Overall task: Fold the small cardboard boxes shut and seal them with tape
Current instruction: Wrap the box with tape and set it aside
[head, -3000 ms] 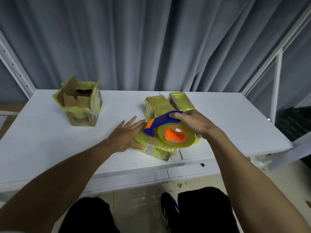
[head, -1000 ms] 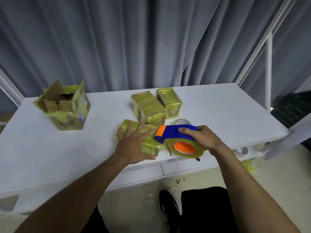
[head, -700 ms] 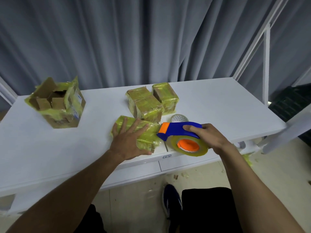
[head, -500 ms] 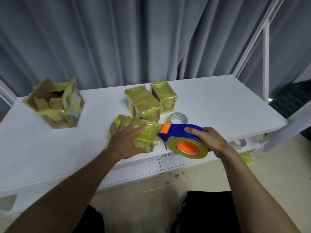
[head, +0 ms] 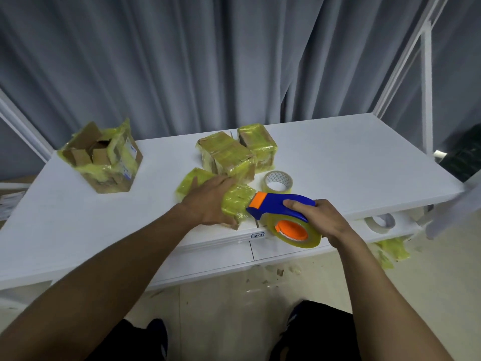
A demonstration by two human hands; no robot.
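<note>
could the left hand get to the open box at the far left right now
Probably yes. The left hand rests flat on the near taped box, gripping nothing; only bare table separates it from the open box, with the tape dispenser on its other side.

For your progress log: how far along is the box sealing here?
Done: two taped boxes behind look sealed. In hand: the left hand presses the front box; the right hand grips the tape dispenser at its end. Left: the open box, flaps up.
</note>
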